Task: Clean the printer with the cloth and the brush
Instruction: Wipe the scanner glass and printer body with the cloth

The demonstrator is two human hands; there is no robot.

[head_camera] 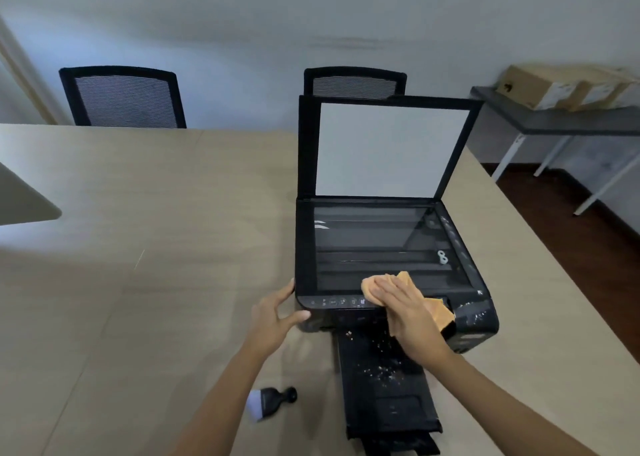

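Note:
A black printer (306, 247) stands on the beige table with its scanner lid (388, 149) raised upright, white pad facing me. My right hand (403, 312) presses an orange cloth (438, 312) flat on the front edge of the scanner glass, near the control panel. My left hand (273, 317) rests against the printer's front left corner, fingers apart, thumb on the front face. A small black brush (272, 402) with pale bristles lies on the table to the left of the pulled-out output tray (384, 393), which carries pale crumbs.
Two black mesh chairs (123, 97) stand behind the table's far edge. To the right, beyond the table (138, 247) edge, is dark floor and a grey side table (561, 123) with cardboard boxes. A pale object's corner (24, 199) juts in at the left.

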